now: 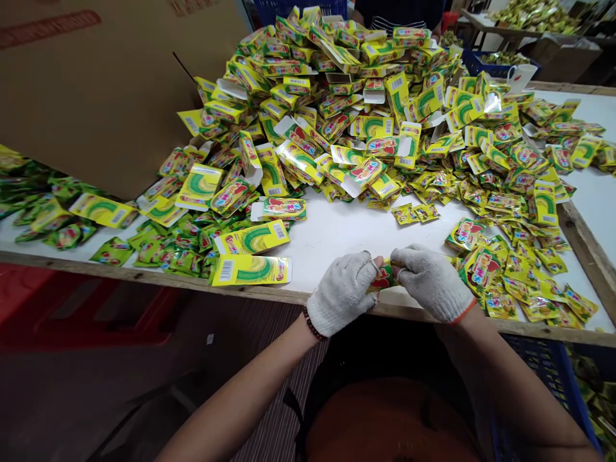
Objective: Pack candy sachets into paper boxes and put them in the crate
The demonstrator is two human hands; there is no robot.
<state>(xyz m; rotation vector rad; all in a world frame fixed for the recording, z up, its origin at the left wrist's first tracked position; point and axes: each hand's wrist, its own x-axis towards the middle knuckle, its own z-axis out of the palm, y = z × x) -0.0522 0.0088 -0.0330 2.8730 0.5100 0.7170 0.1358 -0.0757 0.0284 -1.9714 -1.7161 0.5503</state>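
Note:
My left hand (342, 289), in a white knitted glove, and my right hand (430, 280), gloved alike, meet near the table's front edge. Between them they grip a small candy box (384, 276), green, red and yellow, mostly covered by my fingers. Left of my hands lie two flattened yellow boxes (251, 270). To the right are yellow candy packets (522, 279) with a printed box (482, 268) lying among them. Green packets (168, 247) are spread along the left front edge.
A tall heap of yellow boxes (332, 109) covers the back of the white table (332, 224). A large cardboard carton (96, 90) stands at left. Wooden strips (590, 247) edge the table. Below are a red stool (86, 308) and a blue crate (543, 372). Another person stands behind the heap.

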